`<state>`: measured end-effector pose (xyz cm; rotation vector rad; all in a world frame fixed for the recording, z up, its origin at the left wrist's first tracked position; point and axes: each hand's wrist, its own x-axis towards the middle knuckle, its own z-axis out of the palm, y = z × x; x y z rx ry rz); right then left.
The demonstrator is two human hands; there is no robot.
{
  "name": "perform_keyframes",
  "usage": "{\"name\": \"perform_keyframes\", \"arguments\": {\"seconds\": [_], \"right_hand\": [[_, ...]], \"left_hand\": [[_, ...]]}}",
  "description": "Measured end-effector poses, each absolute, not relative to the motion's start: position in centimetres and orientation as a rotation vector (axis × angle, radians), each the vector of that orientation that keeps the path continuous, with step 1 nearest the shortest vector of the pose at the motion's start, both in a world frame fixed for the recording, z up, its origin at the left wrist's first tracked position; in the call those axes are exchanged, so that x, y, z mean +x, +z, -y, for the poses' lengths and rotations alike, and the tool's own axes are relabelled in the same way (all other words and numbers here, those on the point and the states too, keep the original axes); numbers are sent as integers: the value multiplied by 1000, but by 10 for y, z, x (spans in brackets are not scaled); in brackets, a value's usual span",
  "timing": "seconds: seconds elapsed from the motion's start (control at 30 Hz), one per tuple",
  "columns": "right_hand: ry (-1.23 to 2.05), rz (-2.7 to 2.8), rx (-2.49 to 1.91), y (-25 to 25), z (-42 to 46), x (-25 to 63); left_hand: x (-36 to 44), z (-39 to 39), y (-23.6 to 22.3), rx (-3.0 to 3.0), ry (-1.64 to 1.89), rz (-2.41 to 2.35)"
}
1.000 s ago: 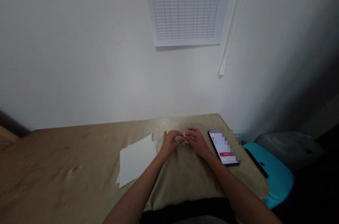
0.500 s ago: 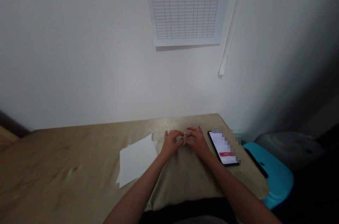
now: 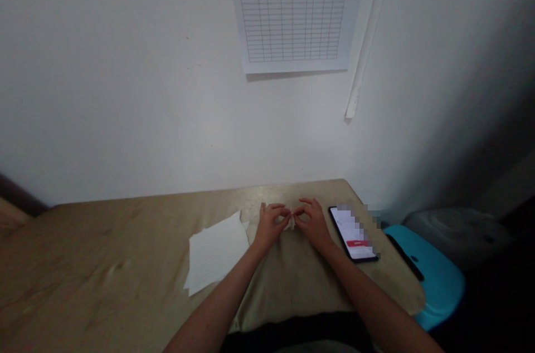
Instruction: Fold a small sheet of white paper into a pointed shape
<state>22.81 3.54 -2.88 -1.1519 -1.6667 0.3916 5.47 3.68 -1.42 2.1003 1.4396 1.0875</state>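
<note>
My left hand (image 3: 271,223) and my right hand (image 3: 310,221) meet over the table. Between their pinched thumbs and forefingers is a small folded piece of paper (image 3: 292,224), pale and mostly covered by the fingertips. Its exact shape is too small to make out. The other fingers of both hands are raised and loosely curled. Left of my left forearm lies a small stack of lined white paper sheets (image 3: 217,255), slightly fanned.
A phone (image 3: 353,235) with a lit screen lies right of my right hand on the brown-covered table (image 3: 125,264). Beyond the table's right edge stands a turquoise object (image 3: 438,275). On the wall behind hangs a printed table sheet (image 3: 295,19).
My fingertips have shifted slightly around the small piece of paper, and less of it shows above them. The right fingers have lifted a little. The sheets and phone stay put.
</note>
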Motion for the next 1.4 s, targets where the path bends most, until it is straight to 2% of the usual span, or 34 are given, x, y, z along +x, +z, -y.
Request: {"name": "perform_keyframes", "arguments": {"seconds": [0.53, 1.4], "right_hand": [[662, 1573, -1131, -36, -42, 236], [829, 1647, -1014, -34, -45, 241]], "left_hand": [[45, -46, -20, 2100, 1066, -1340], [41, -48, -21, 1959, 1213, -1243]]}}
